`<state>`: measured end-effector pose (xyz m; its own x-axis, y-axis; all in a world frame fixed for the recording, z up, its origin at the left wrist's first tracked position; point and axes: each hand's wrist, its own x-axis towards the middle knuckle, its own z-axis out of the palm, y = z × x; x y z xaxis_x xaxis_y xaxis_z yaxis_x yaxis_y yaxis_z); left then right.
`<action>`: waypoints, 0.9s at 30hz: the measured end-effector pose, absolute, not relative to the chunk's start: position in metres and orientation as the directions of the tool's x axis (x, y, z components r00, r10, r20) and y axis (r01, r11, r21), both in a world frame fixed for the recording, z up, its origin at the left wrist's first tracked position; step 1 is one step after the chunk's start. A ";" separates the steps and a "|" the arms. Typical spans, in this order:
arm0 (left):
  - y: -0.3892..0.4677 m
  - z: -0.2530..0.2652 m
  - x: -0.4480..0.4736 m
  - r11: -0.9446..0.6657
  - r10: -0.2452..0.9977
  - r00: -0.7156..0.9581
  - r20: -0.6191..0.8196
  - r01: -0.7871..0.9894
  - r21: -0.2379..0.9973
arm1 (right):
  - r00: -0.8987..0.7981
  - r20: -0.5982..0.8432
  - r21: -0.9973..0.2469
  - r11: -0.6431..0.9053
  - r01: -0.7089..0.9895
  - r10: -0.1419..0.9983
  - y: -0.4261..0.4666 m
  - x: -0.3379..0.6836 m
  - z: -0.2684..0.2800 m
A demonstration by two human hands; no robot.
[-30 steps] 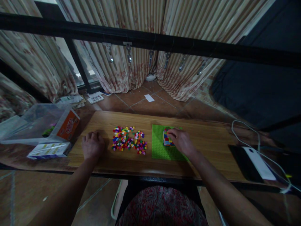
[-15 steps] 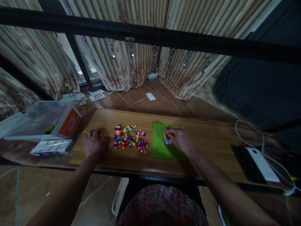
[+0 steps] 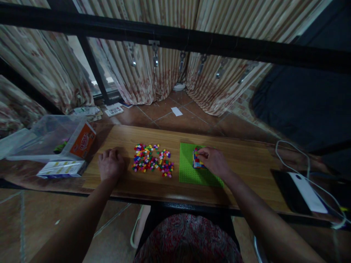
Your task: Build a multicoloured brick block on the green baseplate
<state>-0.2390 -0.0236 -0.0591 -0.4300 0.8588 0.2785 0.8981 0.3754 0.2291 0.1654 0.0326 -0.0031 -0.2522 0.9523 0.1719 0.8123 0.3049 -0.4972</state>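
A green studded baseplate (image 3: pixel 186 171) lies on the wooden board, carrying a small multicoloured block of toy bricks (image 3: pixel 197 163). My right hand (image 3: pixel 215 160) reaches over it from the right. Its thumb and forefinger are pinched together at the top far part of the brick block; whatever is between the fingertips is too small and hidden to name. My left hand (image 3: pixel 111 164) rests palm down on the board, fingers loosely bent and holding nothing. Between that hand and the baseplate, many loose coloured toy bricks (image 3: pixel 148 159) are spread in a patch.
To the left stand a clear plastic box (image 3: pixel 44 153) with an orange label and a white carton (image 3: pixel 61 168). On the right lie a black and white flat object (image 3: pixel 304 191) and a white cable (image 3: pixel 308 160). A dark metal bar (image 3: pixel 175 36) crosses in front of the curtains.
My right hand's fingertips have shifted slightly over the brick block, showing more of its coloured top. My left hand stays put. The whole view has moved a little.
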 end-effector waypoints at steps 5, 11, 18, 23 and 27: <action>-0.025 -0.057 -0.237 0.378 0.851 -0.442 0.284 0.890 0.254 | -0.189 0.253 -0.494 0.294 0.818 0.949 0.038 0.166 -0.007; -0.025 -0.060 -0.238 0.362 0.855 -0.424 0.298 0.900 0.241 | -0.122 0.247 -0.518 0.238 0.821 0.961 0.047 0.169 -0.023; -0.025 -0.060 -0.239 0.376 0.853 -0.435 0.290 0.896 0.237 | -0.077 0.164 -0.595 0.160 0.788 0.984 0.048 0.171 -0.028; -0.024 -0.061 -0.239 0.376 0.849 -0.444 0.286 0.889 0.262 | -0.091 0.188 -0.606 0.188 0.773 0.978 0.046 0.171 -0.031; -0.024 -0.063 -0.238 0.380 0.844 -0.450 0.290 0.885 0.268 | -0.076 0.177 -0.612 0.170 0.772 0.981 0.046 0.172 -0.034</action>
